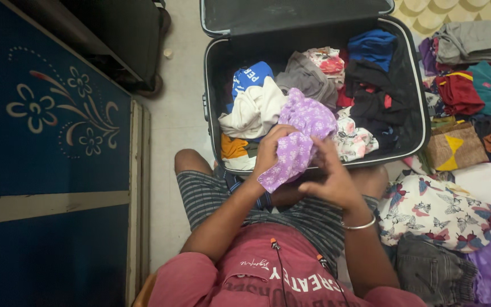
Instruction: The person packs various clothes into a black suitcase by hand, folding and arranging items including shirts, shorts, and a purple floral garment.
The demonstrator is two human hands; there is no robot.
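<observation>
A purple garment with small white flowers (302, 128) hangs between my two hands over the near rim of an open black suitcase (421, 108). My left hand (269, 149) grips the cloth from the left, fingers wrapped around it. My right hand (330, 176) touches the cloth's lower right side with fingers spread, a silver bangle on its wrist. The suitcase holds several crumpled clothes: a cream garment (254, 111), a blue shirt (251, 77), a grey one (305, 77), dark pieces (376, 96).
A pile of clothes (472, 85) lies to the right of the suitcase, with a butterfly-print cloth (438, 210) and a yellow-patterned bag (454, 146). A blue floral panel (46, 142) stands at the left. Pale floor (171, 125) shows between them.
</observation>
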